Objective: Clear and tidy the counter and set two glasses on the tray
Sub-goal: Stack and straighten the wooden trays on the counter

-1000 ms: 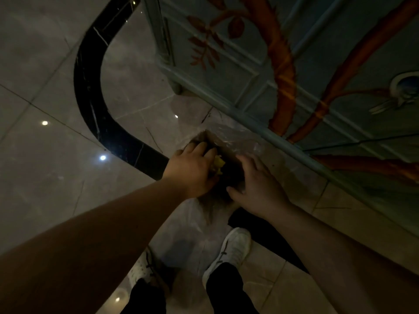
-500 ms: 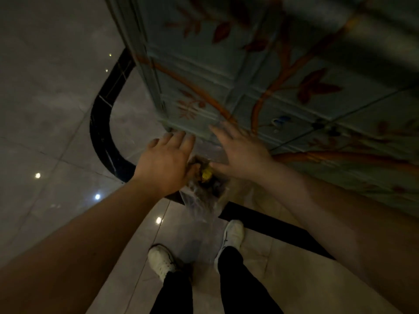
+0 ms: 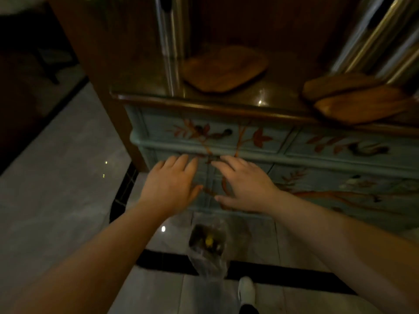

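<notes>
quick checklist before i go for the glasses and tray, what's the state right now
1. Left hand free: ok, open and holding nothing.
2. Right hand free: ok, open and holding nothing.
3. Plastic bag out of hand: ok, on the floor by the cabinet base, but near the shoe, so watch your step.
4. Wooden tray clear: ok, nothing on it.
5. Glasses located: cannot tell, none visible.
6. Counter tidy: not ok, two wooden pieces lie stacked at the right.
</notes>
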